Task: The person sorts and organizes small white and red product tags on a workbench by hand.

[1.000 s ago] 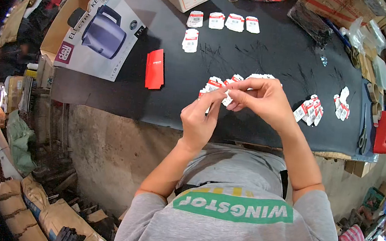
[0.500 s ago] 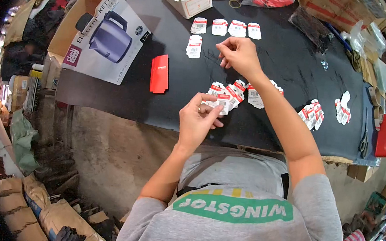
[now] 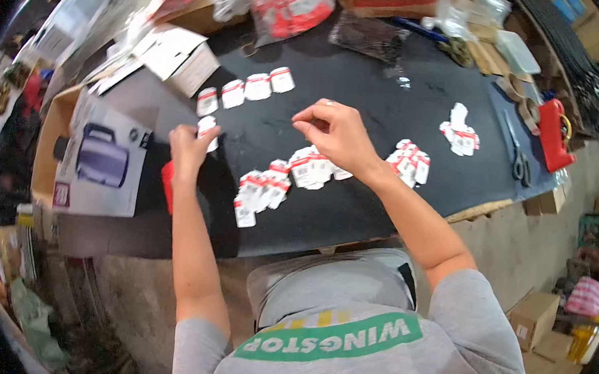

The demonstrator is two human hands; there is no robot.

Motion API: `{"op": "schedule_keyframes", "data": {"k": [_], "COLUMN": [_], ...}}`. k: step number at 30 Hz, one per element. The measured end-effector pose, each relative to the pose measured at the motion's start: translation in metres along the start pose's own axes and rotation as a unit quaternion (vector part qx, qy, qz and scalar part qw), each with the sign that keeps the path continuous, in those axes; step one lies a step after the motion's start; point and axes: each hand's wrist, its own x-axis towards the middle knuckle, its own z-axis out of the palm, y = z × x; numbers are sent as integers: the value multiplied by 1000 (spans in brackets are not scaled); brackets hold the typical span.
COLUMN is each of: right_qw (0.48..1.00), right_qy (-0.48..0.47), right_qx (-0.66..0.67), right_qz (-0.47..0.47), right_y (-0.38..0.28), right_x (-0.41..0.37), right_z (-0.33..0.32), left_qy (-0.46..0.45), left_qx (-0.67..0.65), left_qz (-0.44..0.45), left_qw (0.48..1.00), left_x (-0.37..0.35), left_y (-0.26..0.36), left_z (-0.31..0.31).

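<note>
My left hand (image 3: 188, 153) reaches to the left part of the table, fingers bent and closed at a small white and red card (image 3: 207, 125). Partly hidden by that wrist is a stack of red cards (image 3: 167, 186). Over the middle of the table my right hand (image 3: 338, 136) has thumb and forefinger pinched together; anything between them is too small to make out. Below it lie fanned white and red cards (image 3: 310, 168), with another spread pile (image 3: 260, 190) to their left. A row of similar cards (image 3: 257, 87) lies further back.
An electric kettle box (image 3: 101, 166) stands at the left, with an open white carton (image 3: 176, 57) behind it. More card piles (image 3: 409, 162) lie to the right. Scissors (image 3: 518, 153) and a red tape dispenser (image 3: 554, 137) are near the right edge. Plastic bags (image 3: 289, 7) sit at the back.
My left hand has left the near card pile and moved left and away to the card below the row. The right hand stays pinched over the table. The view has turned right.
</note>
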Motion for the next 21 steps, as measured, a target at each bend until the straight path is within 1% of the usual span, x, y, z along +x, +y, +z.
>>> {"op": "schedule_keyframes", "data": {"k": [1, 3, 5, 7, 9, 11, 12, 13, 14, 15, 16, 17, 18, 19, 20, 21], "right_qw": [1000, 995, 982, 952, 922, 917, 913, 914, 931, 946, 948, 950, 954, 956, 962, 957], "right_qy": [9, 66, 128, 219, 283, 282, 280, 280, 251, 220, 210, 204, 188, 171, 190, 195], "right_qx": [-10, -73, -139, -214, -265, -281, -297, -295, -264, -231, -239, -233, -225, -219, -187, -200], "right_qz": [2, 20, 30, 17, 4, 8, 13, 12, 37, 61, 28, 27, 58, 90, 62, 74], "right_y": [4, 16, 38, 63, 79, 96, 105, 110, 115, 121, 123, 125, 126, 125, 126, 126], "right_x": [-3, -6, -2, 9, 23, 40, 47, 52, 56, 62, 66, 67, 69, 69, 69, 66], "right_z": [-18, -56, -97, -134, -160, -173, -176, -176, -174, -172, -169, -170, -172, -173, -173, -176], "left_qy": [54, -20, -18, -54, -58, -91, -89, -50, -11, -8, -17, -24, -48, -45, -65, -83], "left_qx": [12, -5, -14, -33, -42, -49, -47, -47, -47, -44, -143, -239, -206, -203, -313, -418], "left_qz": [30, -19, -24, -51, -57, -79, -79, -72, -65, -68, -62, -55, -56, -61, -107, -150], "left_qw": [998, 1000, 999, 997, 996, 992, 992, 995, 997, 997, 988, 969, 976, 976, 942, 892], "left_x": [3, 3, 6, 9, 13, 17, 16, 13, 11, 11, 10, 8, 6, 0, -6, -10], "left_y": [-9, 11, 11, 15, 15, 18, 20, 24, 25, 18, 15, 9, 3, 9, 14, 15], "left_z": [15, -6, -4, -8, -7, -9, -8, -6, -4, 2, 6, 6, 5, -4, -12, -16]}}
